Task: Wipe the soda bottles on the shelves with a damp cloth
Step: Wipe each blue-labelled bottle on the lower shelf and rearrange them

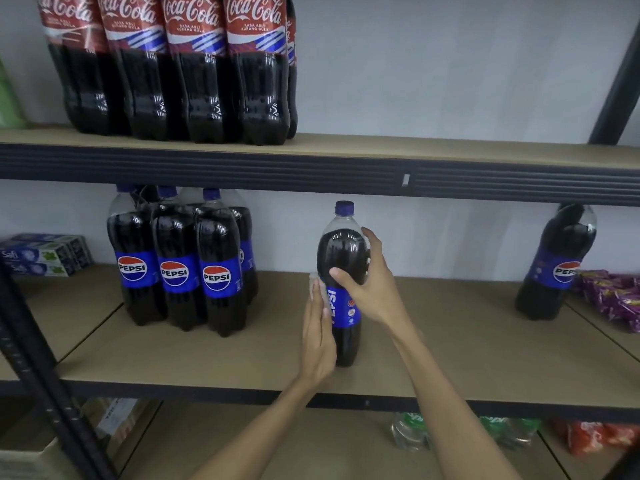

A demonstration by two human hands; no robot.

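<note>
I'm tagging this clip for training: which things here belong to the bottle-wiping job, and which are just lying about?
Job: dark plastic Pepsi bottle with blue label, held by the right hand; white cloth pressed on it by the left hand; other Pepsi bottles; red-labelled Coca-Cola bottles.
Lying about: blue-and-white toothpaste boxes; purple snack packets; orange packets.
</note>
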